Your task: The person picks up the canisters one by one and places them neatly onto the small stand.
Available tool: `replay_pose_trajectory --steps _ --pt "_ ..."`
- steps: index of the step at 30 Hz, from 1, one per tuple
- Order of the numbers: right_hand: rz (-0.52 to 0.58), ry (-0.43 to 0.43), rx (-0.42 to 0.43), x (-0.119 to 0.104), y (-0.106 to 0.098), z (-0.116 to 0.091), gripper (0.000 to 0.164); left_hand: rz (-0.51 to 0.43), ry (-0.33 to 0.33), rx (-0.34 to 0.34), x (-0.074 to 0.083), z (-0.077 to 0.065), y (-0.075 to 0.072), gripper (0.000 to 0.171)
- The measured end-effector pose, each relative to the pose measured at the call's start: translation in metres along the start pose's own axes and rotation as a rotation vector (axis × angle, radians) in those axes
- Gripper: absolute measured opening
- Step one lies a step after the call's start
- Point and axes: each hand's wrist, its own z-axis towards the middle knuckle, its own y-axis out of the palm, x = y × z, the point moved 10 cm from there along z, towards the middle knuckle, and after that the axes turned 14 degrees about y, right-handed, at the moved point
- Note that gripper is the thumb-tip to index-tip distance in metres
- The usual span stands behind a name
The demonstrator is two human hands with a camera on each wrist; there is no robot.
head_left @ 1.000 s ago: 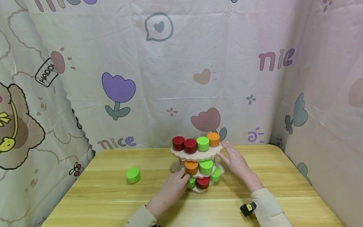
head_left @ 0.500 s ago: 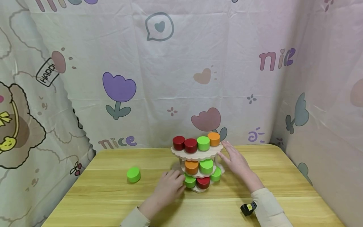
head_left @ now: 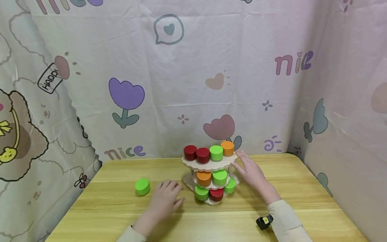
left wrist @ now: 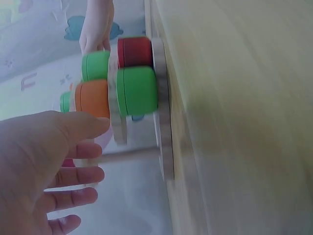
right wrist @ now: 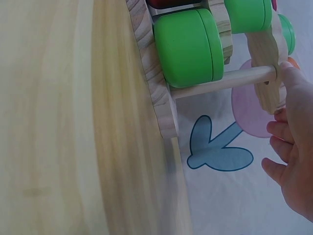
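Note:
A tiered wooden stand [head_left: 208, 165] with scalloped shelves carries red, green and orange round blocks on its three levels. On its lowest level, at the left, sits a green block [head_left: 201, 193], also seen in the left wrist view [left wrist: 137, 91]. My left hand [head_left: 164, 198] hovers over the table left of the stand, fingers spread and holding nothing. A loose green block [head_left: 142, 186] lies on the table just beyond that hand's left side. My right hand [head_left: 252, 172] rests its thumb and fingertips against the right end of the top shelf [right wrist: 268, 63].
The wooden table [head_left: 229, 222] reaches back to a printed cloth backdrop [head_left: 169, 84], with cloth on both sides too. A small black device [head_left: 264, 222] sits by the right sleeve [head_left: 287, 220].
My left hand has let go of the green block on the lowest level and moved left, away from the stand. My right hand stays at the top shelf.

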Motion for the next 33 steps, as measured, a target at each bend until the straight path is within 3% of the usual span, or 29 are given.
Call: replay_pose_trajectory --steps 6,14,27,33 --pt "0.005 -0.003 0.008 0.0 -0.001 0.0 0.07 0.026 -0.042 -0.004 -0.021 -0.014 -0.007 0.035" --pt "0.0 -0.003 0.006 -0.001 -0.001 -0.001 0.07 0.119 -0.057 0.055 -0.049 -0.034 -0.014 0.04" --pt "0.009 0.003 -0.004 -0.002 -0.001 -0.001 0.071 0.084 -0.266 -0.058 -0.096 -0.068 -0.006 0.046" --pt "0.012 0.004 0.0 -0.002 -0.001 -0.001 0.07 0.061 -0.326 -0.067 -0.114 -0.081 -0.002 0.046"
